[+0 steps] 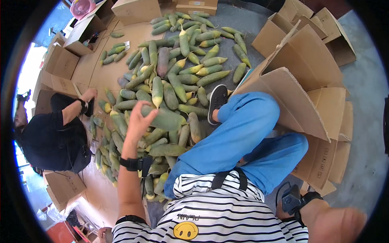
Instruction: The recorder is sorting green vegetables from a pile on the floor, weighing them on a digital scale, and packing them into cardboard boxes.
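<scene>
My left hand [140, 119] grips one end of a large green radish [165, 119], which lies sideways above a big heap of similar green radishes [185, 79]. Its far end points toward my jeans. Low at the right rim, my right hand [342, 223] is blurred, off to the side of my body and away from the heap; its fingers are too smeared to make out, and nothing can be seen in it. Both my wrists wear black straps with small devices.
Open cardboard boxes [291, 100] stand at my right, close to my knee. A co-worker in black [51, 141] crouches left of the heap, one hand near the radishes. Flattened cardboard [100, 76] covers the floor there. More cartons [136, 10] line the back and left.
</scene>
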Tool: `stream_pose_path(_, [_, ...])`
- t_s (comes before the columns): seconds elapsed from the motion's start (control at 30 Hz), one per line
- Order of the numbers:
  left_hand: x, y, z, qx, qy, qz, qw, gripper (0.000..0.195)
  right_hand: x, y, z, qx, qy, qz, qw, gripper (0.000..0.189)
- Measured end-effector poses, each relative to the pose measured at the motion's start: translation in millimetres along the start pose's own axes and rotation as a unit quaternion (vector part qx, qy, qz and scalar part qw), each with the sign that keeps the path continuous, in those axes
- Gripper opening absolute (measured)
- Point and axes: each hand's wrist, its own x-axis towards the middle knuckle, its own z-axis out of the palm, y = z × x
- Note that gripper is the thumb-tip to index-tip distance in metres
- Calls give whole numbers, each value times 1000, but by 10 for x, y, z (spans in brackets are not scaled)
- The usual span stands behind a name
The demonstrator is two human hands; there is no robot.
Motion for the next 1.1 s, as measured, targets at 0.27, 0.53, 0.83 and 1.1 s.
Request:
stream_pose_path(0.27, [479, 1534, 55, -366, 102, 65, 923, 25, 51, 788, 25, -450, -28, 100, 887, 36])
stream_pose_path(0.53, [986, 3054, 1283, -350, -26, 192, 916, 56, -231, 1443, -655, -652, -163, 154, 724, 35])
stream_pose_path(0.83, [1123, 3010, 1350, -596, -169, -53, 783, 33, -463, 1567, -762, -662, -184, 176, 705, 28])
stream_pose_path(1.1, [984, 2989, 1324, -556, -106, -44, 823, 29, -450, 1525, -703, -658, -181, 156, 714, 27])
